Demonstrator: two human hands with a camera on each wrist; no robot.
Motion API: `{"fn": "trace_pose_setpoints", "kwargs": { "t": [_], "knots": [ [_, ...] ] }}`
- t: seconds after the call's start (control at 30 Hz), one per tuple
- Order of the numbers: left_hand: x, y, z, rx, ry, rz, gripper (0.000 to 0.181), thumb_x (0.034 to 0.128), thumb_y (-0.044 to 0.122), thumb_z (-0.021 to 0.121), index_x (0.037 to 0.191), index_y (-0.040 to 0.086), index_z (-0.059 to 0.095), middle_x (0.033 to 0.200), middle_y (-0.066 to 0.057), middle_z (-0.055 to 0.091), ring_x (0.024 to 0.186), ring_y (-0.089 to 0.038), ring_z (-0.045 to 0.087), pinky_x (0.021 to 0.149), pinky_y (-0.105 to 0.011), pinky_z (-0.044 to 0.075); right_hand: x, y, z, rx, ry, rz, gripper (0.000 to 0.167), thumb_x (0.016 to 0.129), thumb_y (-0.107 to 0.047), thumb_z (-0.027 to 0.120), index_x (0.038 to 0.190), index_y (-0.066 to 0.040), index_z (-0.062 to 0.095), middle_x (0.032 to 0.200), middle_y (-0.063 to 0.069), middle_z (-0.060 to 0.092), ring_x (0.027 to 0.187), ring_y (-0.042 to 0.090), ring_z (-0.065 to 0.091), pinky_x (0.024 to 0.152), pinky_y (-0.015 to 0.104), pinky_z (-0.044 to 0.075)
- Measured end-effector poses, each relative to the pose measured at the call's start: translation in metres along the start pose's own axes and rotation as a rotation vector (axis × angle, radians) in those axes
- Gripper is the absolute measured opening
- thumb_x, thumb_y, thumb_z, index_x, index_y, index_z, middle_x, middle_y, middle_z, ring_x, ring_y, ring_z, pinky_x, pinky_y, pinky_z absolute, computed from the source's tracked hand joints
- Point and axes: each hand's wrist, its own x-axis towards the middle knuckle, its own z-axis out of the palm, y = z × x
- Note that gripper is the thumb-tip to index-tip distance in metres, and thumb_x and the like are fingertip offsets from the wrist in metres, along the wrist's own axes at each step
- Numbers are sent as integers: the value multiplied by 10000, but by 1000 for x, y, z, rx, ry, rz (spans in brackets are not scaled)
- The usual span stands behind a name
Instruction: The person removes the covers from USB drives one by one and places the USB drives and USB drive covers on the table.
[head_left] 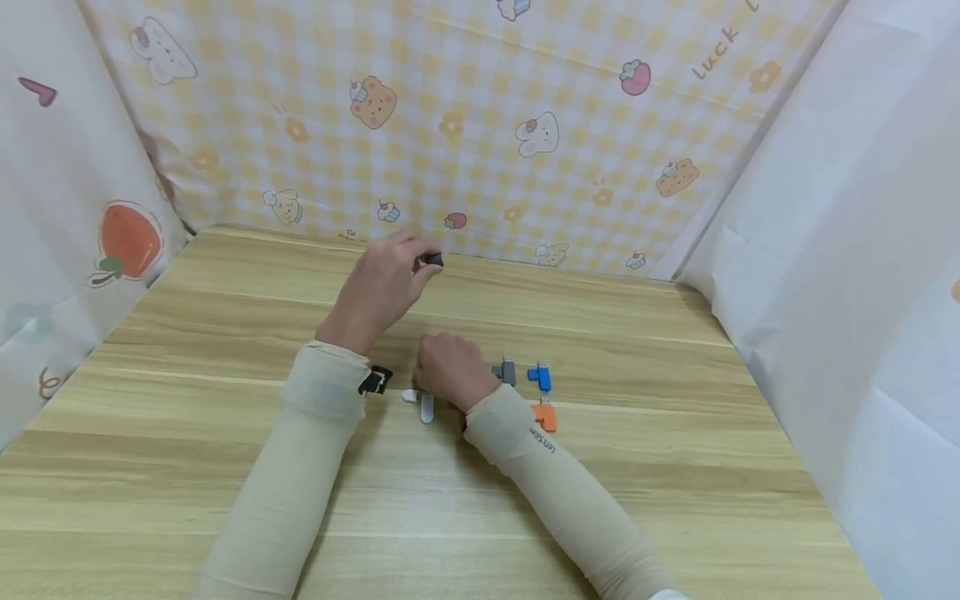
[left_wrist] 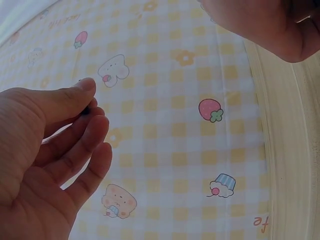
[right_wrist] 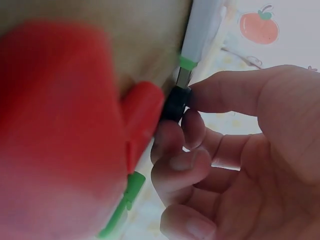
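Note:
My left hand [head_left: 386, 283] is raised above the far part of the table and pinches a small black piece [head_left: 435, 259] between thumb and fingertips. In the left wrist view the fingers mostly hide that piece. Lower and to its right, my right hand [head_left: 453, 367] is down among small USB sticks on the table. The right wrist view shows its thumb and fingers pinching a black cap-like piece [right_wrist: 175, 103]. This piece meets the metal plug of a white USB stick [right_wrist: 196, 32] with a green band. A red USB stick [right_wrist: 55, 135] looms large and blurred beside the fingers.
Right of the right hand lie a grey USB stick [head_left: 508, 371], a blue one [head_left: 543, 377] and an orange one [head_left: 547, 417]. A white stick [head_left: 427, 409] lies just in front of it. A patterned cloth [head_left: 480, 125] hangs along the table's far edge.

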Motion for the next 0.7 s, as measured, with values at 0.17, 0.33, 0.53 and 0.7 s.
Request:
{"fn": "trace_pose_setpoints", "kwargs": {
  "t": [0.17, 0.33, 0.53, 0.7],
  "knots": [
    [0, 0, -1, -2, -30, -26, 236, 999, 75, 776, 1204, -42, 769, 1132, -182, 756, 948, -306, 733, 843, -425, 640, -1, 6, -10, 38, -9, 9, 322, 1051, -189, 628, 740, -141, 557, 650, -36, 429, 583, 134, 440, 504, 272, 385],
    [0, -1, -3, 19, -116, -75, 195, 1001, 71, 771, 1167, -31, 783, 1195, -184, 742, 1022, -326, 717, 896, -439, 635, -9, 21, -35, 131, 13, 35, 262, 1092, -226, 597, 865, -100, 636, 702, -12, 509, 608, 140, 492, 528, 261, 400],
    [1, -6, -1, 27, -356, -193, 165, 1042, 56, 705, 1157, -32, 784, 1162, -200, 746, 1054, -323, 698, 912, -456, 624, -22, 46, -62, 227, 38, 104, 231, 1110, -272, 593, 968, -97, 647, 807, 20, 608, 652, 140, 534, 567, 267, 432],
    [-4, -13, 4, 4, -568, -266, 179, 1010, -20, 694, 1163, -68, 772, 1188, -226, 762, 1068, -328, 716, 945, -466, 625, -31, 65, -74, 259, 76, 142, 263, 1118, -301, 589, 986, -85, 663, 841, 39, 617, 686, 162, 522, 607, 285, 435]
  ]
}}
